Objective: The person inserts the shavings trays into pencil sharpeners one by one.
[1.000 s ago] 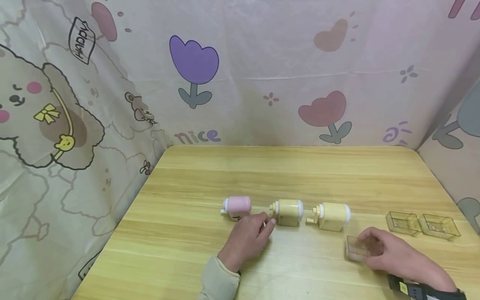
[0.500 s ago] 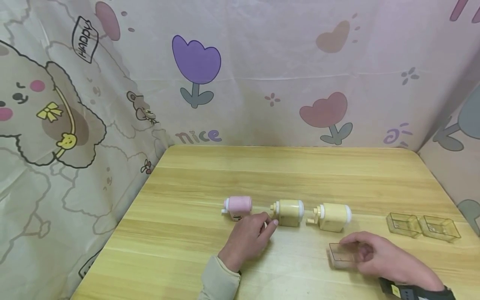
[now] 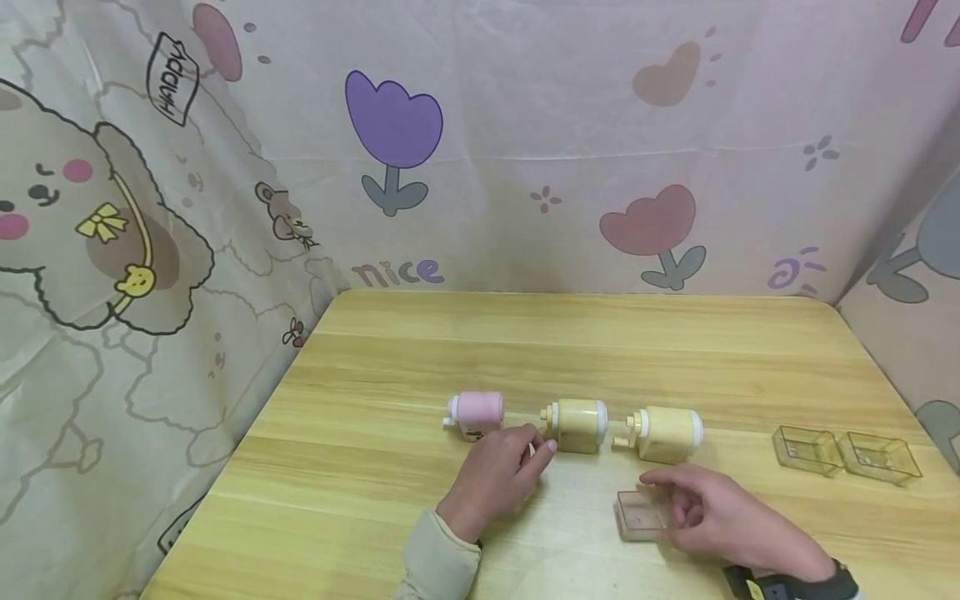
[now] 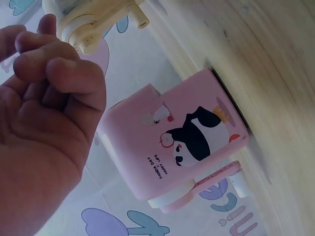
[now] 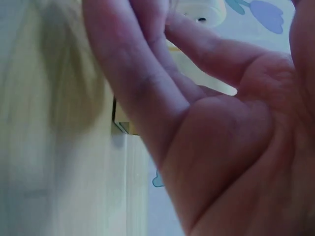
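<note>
My right hand point(image 3: 708, 512) pinches a small clear shavings box point(image 3: 637, 517) with a pinkish rim, low over the table in front of the yellow sharpeners. My left hand point(image 3: 495, 479) has loosely curled fingers and holds nothing, between a pink crank pencil sharpener point(image 3: 480, 408) and the middle yellow pencil sharpener point(image 3: 581, 425). The left wrist view gives the pink sharpener point(image 4: 172, 132) a panda print and a crank. To the right stands another yellow pencil sharpener point(image 3: 667, 433), its crank pointing left. In the right wrist view the fingers point(image 5: 138, 73) hide the box's grip.
Two yellowish see-through boxes point(image 3: 810, 448) sit side by side at the right of the wooden table point(image 3: 600, 342). Printed cloth point(image 3: 510, 100) hangs behind and along the sides of the table.
My right hand has carried the clear box leftward across the front of the table. The left hand and the three sharpeners have stayed in place.
</note>
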The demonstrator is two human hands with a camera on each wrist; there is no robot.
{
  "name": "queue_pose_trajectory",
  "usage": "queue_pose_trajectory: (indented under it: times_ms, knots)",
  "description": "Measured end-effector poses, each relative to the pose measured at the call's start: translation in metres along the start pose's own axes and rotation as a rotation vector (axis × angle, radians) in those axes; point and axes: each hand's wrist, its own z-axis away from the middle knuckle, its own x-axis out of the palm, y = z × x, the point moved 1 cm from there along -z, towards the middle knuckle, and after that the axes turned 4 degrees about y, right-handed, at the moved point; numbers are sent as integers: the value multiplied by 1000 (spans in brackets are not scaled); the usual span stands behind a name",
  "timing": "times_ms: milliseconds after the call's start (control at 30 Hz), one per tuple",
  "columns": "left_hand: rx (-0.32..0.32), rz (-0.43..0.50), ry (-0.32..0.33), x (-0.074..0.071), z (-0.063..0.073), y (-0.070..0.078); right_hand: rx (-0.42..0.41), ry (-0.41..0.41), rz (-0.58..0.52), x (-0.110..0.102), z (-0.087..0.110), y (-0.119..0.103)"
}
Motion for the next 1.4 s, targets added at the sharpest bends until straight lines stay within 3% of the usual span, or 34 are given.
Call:
queue_pose_trajectory:
  times_ms: [133, 467, 800, 900, 1000, 1100, 1167, 1233, 1400]
  knots:
    - [6, -7, 1, 0, 0, 0, -34, 53, 24, 6, -4, -2]
    - [2, 10, -4, 1, 0, 0, 28, 138, 64, 8, -8, -4]
    - [17, 14, 29, -1, 0, 0, 26, 201, 92, 12, -11, -5]
    - [88, 21, 114, -2, -1, 0, 33, 210, 102, 11, -12, -5]
    - [206, -12, 280, -3, -2, -1, 50, 214, 118, 11, -13, -6]
    - [265, -102, 442, -6, -4, -3, 77, 208, 130, 12, -14, -6]
    - [230, -176, 492, -9, -4, -6, 93, 208, 132, 12, -14, -6]
    - [155, -228, 503, -11, -4, -8, 87, 207, 137, 12, -14, -5]
    - [-83, -273, 417, -11, -2, -13, 63, 207, 152, 12, -13, -4]
